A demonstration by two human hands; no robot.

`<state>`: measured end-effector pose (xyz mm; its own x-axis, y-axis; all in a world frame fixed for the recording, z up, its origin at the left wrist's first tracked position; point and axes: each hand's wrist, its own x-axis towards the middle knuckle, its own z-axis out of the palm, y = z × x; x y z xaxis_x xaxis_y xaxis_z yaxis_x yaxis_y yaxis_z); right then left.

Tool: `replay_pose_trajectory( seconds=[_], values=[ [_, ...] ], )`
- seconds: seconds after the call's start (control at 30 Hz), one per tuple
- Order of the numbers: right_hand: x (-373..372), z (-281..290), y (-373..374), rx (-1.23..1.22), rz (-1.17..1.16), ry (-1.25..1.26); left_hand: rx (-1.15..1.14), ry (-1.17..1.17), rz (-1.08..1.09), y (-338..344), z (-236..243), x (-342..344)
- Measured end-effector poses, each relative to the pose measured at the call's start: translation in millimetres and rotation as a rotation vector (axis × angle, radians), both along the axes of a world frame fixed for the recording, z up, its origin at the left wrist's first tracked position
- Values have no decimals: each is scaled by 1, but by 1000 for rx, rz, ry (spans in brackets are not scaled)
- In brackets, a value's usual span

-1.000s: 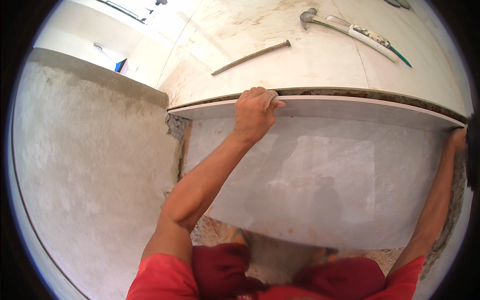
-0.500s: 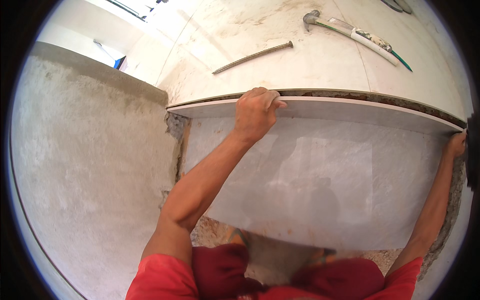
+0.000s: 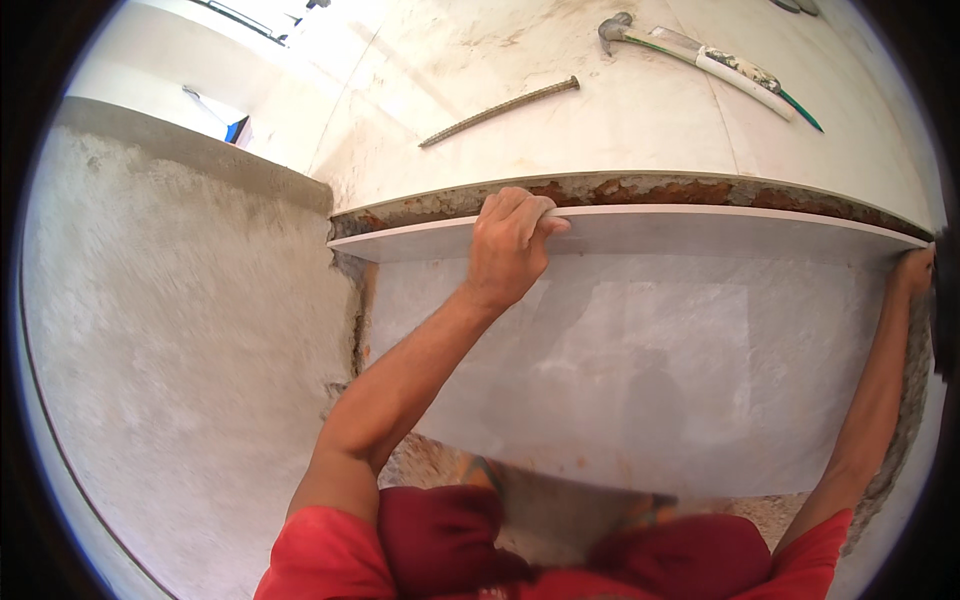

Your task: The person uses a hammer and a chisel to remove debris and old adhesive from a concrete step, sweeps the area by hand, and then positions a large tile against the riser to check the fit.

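Note:
A long, narrow grey tile (image 3: 690, 232) stands on edge along the back of a wide grey tread tile (image 3: 680, 350). My left hand (image 3: 510, 245) is closed over its top edge, left of the middle, with the fingers behind and the thumb in front. At the far right end my right hand (image 3: 914, 272) grips the same tile, its fingers partly hidden against the wall side. Behind the tile runs an open gap showing rough brick and mortar (image 3: 640, 188) under the upper floor's edge.
On the upper pale tiled floor (image 3: 560, 140) lie a claw hammer (image 3: 690, 58), a brush-like tool (image 3: 742, 70) and a ribbed steel bar (image 3: 500, 110). A rough cement wall (image 3: 180, 300) stands at left. Broken mortar edges flank the tread tile.
Both hands have tilted the narrow tile's top edge toward me, away from the upper floor. The gap behind it is wider, and more brick shows.

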<state>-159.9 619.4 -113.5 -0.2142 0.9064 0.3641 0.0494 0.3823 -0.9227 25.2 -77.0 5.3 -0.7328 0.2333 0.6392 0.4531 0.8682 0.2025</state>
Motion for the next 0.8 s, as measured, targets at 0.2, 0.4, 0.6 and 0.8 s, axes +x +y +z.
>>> replay_pose_trajectory(
  seconds=[0.2,0.4,0.6,0.8],
  values=[
    [5,9,-23,-99,32,64,4,-42,23,-2,2,1],
    [4,16,-18,-174,-55,-106,19,-70,30,2,3,-1],
    [-2,-2,-3,-99,-64,-176,10,-70,16,-4,4,2],
    [17,-3,62,132,-114,-417,-33,-51,-30,1,7,-11]
  ],
)
